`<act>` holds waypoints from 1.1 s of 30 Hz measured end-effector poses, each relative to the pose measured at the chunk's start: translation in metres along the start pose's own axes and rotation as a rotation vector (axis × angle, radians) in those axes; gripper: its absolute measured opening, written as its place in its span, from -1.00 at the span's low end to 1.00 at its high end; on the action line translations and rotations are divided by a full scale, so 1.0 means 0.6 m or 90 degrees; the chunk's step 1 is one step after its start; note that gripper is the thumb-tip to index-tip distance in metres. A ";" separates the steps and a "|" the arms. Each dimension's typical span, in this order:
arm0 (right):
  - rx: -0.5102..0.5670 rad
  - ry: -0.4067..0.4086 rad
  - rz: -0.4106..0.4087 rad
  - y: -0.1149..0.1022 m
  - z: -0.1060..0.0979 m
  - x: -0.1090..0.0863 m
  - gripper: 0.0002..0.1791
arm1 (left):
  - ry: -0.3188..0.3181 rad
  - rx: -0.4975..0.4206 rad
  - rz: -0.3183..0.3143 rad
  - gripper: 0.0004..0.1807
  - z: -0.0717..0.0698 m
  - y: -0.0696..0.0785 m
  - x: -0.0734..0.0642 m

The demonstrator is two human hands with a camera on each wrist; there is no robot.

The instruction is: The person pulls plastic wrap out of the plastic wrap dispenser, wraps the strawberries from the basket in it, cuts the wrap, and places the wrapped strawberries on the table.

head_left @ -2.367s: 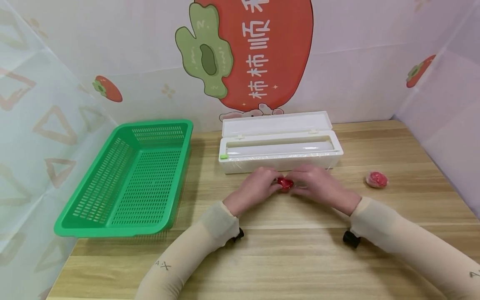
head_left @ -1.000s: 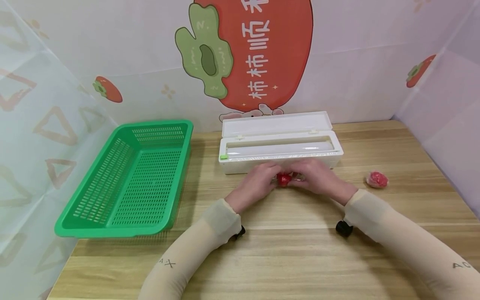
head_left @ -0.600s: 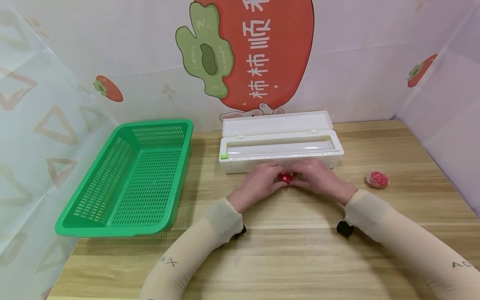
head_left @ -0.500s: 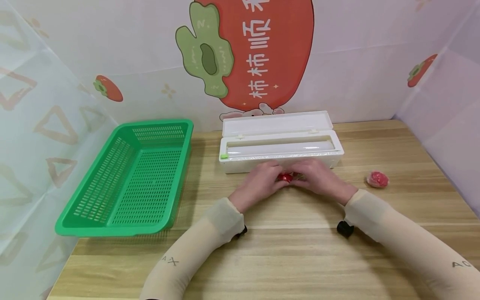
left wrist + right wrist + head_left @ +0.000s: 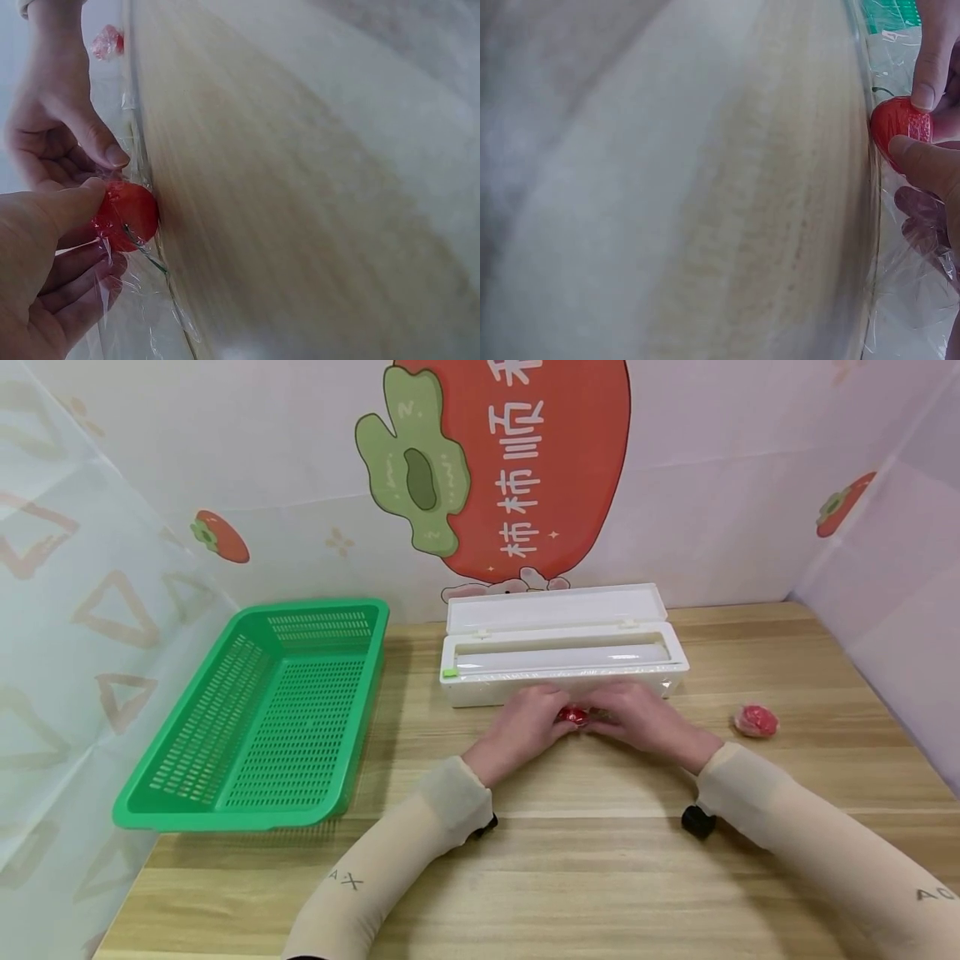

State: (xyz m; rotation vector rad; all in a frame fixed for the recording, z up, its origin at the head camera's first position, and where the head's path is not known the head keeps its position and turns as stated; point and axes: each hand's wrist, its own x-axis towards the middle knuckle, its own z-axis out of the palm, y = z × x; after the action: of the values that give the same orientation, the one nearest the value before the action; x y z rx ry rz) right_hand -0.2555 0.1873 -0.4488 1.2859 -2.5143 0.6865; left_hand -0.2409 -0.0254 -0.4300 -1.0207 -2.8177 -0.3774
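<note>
Between my two hands is a small red fruit (image 5: pixel 135 214) with a thin green stem, wrapped in clear cling film (image 5: pixel 142 292). My left hand (image 5: pixel 525 727) pinches it from the left, its thumb on the film and its fingers curled behind. From the other side my right hand (image 5: pixel 641 722) grips it, with the thumb pressing the fruit's side in the right wrist view. Loose film trails around the fingers. Both hands are close in front of a white cling film dispenser (image 5: pixel 480 692), whose lid stands open over a roll.
A green plastic basket (image 5: pixel 347 793) stands at the left of the wooden table (image 5: pixel 570 893). A pinkish-red film-wrapped item (image 5: pixel 755 721) lies to the right of my right hand. Printed cloth walls (image 5: pixel 712 527) enclose the back and sides.
Both hands have shifted slightly toward the dispenser with the fruit since the oldest frame. The fruit has turned a little between the fingers; in the last half second the hands barely move.
</note>
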 end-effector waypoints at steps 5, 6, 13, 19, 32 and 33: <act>0.001 -0.015 0.012 0.001 -0.001 -0.001 -0.61 | -0.007 -0.016 0.000 -0.80 -0.002 -0.003 -0.001; 0.003 -0.017 0.013 0.001 0.000 -0.001 -0.60 | -0.008 -0.022 0.002 -0.80 -0.001 -0.004 -0.002; -0.014 -0.011 0.010 -0.001 0.009 -0.007 -0.55 | -0.011 -0.043 -0.002 -0.80 0.003 -0.005 -0.011; -0.030 -0.018 0.020 -0.010 0.006 -0.005 -0.52 | -0.013 -0.046 -0.008 -0.76 0.004 -0.006 -0.015; -0.077 -0.004 0.053 -0.028 0.005 0.013 -0.77 | 0.006 -0.081 -0.005 -0.74 -0.039 -0.031 -0.043; -0.081 -0.002 0.054 -0.029 0.004 0.014 -0.77 | 0.004 -0.076 0.000 -0.77 -0.041 -0.033 -0.046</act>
State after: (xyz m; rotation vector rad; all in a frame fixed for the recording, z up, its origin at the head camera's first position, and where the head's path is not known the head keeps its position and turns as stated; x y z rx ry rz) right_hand -0.2463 0.1716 -0.4420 1.1446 -2.5816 0.5321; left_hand -0.2318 -0.0636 -0.4154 -1.0388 -2.8191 -0.5542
